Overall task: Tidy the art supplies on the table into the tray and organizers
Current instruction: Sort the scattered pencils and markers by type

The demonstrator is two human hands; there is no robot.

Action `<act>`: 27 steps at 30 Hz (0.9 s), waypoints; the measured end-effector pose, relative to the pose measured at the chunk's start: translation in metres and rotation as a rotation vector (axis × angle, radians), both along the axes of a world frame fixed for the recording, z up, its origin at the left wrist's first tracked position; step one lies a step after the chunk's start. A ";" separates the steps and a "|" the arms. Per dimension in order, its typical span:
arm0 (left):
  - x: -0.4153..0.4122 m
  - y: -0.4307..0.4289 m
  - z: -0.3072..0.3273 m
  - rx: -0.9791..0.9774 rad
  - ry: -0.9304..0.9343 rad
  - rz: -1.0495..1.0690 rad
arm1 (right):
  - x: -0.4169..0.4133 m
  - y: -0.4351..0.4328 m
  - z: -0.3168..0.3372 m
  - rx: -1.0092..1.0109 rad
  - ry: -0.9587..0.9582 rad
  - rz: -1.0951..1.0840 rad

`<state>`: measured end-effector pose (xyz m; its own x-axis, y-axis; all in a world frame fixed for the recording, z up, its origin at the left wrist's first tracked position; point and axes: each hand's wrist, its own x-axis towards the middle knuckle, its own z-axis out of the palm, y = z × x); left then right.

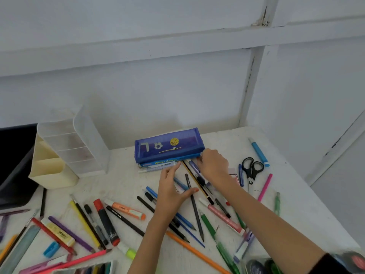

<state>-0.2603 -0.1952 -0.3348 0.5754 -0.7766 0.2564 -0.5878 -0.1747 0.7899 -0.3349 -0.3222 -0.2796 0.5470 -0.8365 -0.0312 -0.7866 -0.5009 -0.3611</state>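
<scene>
A pale, blue-white painted wall (177, 91) rises beyond the left hand (171, 192) and the right hand (214, 165). A raised horizontal batten (158, 44) crosses it high above both. A vertical batten (249, 86) stands above the right hand, with cracked paint at their joint. Under both hands lies a scuffed white desk (300, 206).

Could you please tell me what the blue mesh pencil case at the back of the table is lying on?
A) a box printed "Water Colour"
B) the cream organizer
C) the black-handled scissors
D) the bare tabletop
A: the blue mesh pencil case lies flat on top of the Water Colour box, whose printed edge shows just beneath it.
</scene>
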 end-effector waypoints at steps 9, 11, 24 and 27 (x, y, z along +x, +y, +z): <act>-0.002 0.004 0.018 -0.148 0.299 -0.039 | 0.012 0.013 -0.008 -0.087 0.043 -0.003; -0.004 0.005 0.017 -0.158 0.403 0.002 | 0.013 0.015 -0.007 -0.087 0.076 -0.036; -0.022 0.029 0.032 -0.228 0.719 0.130 | -0.015 0.046 0.012 0.044 -0.298 -0.163; -0.026 0.043 0.042 -0.280 0.786 0.128 | -0.027 0.072 0.014 0.231 -0.477 -0.147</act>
